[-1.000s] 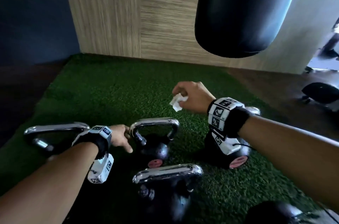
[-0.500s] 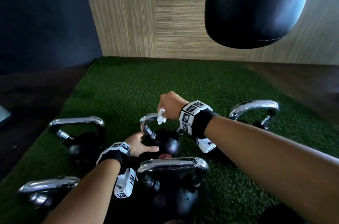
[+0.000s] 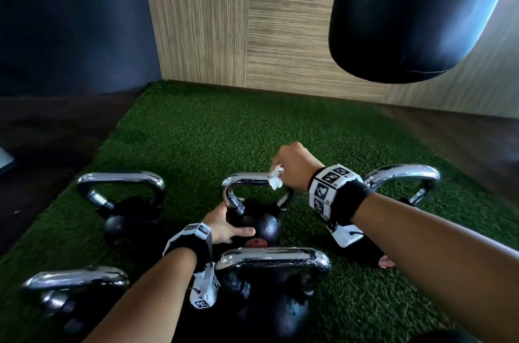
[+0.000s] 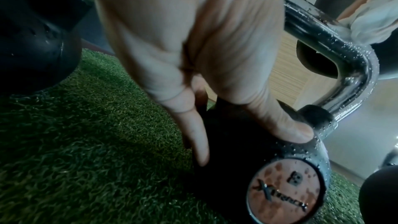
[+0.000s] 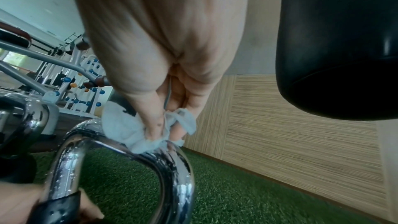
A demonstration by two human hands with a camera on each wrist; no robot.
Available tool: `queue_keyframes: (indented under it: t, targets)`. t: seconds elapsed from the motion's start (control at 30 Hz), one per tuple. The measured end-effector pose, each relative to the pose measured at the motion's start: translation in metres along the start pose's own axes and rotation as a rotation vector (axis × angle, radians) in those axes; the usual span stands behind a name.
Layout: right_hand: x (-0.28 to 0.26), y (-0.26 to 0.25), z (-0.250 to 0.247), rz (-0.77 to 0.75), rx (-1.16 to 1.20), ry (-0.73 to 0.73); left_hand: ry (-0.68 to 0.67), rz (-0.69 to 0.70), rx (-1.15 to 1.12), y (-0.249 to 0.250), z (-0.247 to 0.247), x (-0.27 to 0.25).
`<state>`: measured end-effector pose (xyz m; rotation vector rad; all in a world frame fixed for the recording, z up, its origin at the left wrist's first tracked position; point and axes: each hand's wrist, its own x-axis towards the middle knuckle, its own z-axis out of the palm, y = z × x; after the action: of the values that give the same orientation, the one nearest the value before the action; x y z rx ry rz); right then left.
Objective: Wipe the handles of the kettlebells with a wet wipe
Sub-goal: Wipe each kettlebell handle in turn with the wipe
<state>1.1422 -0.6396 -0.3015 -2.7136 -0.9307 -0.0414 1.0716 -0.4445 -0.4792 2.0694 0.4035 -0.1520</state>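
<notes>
Head view shows your right hand (image 3: 292,165) pinching a crumpled white wet wipe (image 3: 275,177) and pressing it onto the top bar of the chrome handle (image 3: 247,178) of the middle kettlebell (image 3: 264,223), toward the bar's right end. From the right wrist view, your thumb and fingers (image 5: 155,122) close around the wipe, which bunches out on both sides of them and touches the wet, droplet-covered bar. Your left hand (image 3: 224,223) rests on the black body of that same kettlebell, at its left shoulder below the handle's left leg; in the left wrist view the thumb (image 4: 286,125) lies flat against the top of the ball, 1 finger (image 4: 193,134) points straight down its side, and the hand curls round nothing. A round orange label (image 4: 284,188) sits on the ball's near face. You have 4 more kettlebells around it on the green turf (image 3: 213,132): 1 to the left (image 3: 123,202), 1 at near left (image 3: 70,286), 1 just in front (image 3: 272,281), and 1 to the right, partly behind your right wrist (image 3: 404,177). A black punching bag (image 3: 407,11) hangs above right, before a wood-panelled wall (image 3: 224,19).
</notes>
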Motion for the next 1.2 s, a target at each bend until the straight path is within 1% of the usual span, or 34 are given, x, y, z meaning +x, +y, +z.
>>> queue_keyframes:
  t: [0.13,0.2,0.33,0.4,0.5,0.57,0.7,0.8,0.9,0.97,1.0,1.07,1.1,1.13,1.17,1.2]
  targets:
    - [-0.013,0.031,0.005,0.112,0.004,-0.002,-0.009,0.046,0.028,-0.002,-0.001,0.001]
    - [-0.026,0.045,0.013,0.164,0.035,0.022,-0.014,0.053,0.015,0.000,-0.003,-0.001]
    - [-0.034,0.053,0.030,0.221,0.162,0.173,-0.018,0.063,-0.035,0.000,-0.003,-0.003]
    - [-0.032,0.055,0.039,0.260,0.198,0.209,-0.012,0.060,-0.016,-0.001,-0.002,-0.002]
    - [-0.032,0.062,0.053,0.382,0.287,0.158,-0.023,0.054,0.007,-0.001,-0.004,-0.001]
    - [-0.031,0.065,0.056,0.429,0.324,0.119,-0.034,0.046,0.022,0.000,-0.004,-0.001]
    - [-0.023,0.070,0.057,0.472,0.352,0.033,-0.046,0.018,-0.004,0.002,-0.004,-0.004]
    - [-0.021,0.069,0.065,0.463,0.355,-0.023,-0.074,-0.007,-0.011,0.005,-0.006,-0.006]
    - [-0.020,0.066,0.075,0.496,0.296,-0.037,-0.154,-0.006,0.003,0.005,-0.013,-0.004]
    - [-0.021,0.066,0.083,0.516,0.254,-0.030,-0.182,-0.031,0.045,0.008,-0.023,-0.004]
    - [-0.022,0.066,0.085,0.514,0.228,-0.043,-0.182,-0.023,0.099,0.011,-0.031,-0.006]
    - [-0.023,0.068,0.084,0.464,0.191,-0.099,-0.137,0.033,0.161,0.017,-0.049,-0.005]
    - [-0.023,0.067,0.077,0.444,0.192,-0.127,-0.083,0.076,0.156,0.024,-0.059,-0.007]
    - [-0.022,0.068,0.069,0.428,0.144,-0.180,0.004,0.094,0.106,0.032,-0.070,-0.010]
    - [-0.021,0.066,0.057,0.421,0.122,-0.230,0.132,0.121,0.064,0.041,-0.078,-0.012]
    - [-0.018,0.067,0.044,0.413,0.060,-0.289,0.256,0.184,0.067,0.052,-0.085,-0.015]
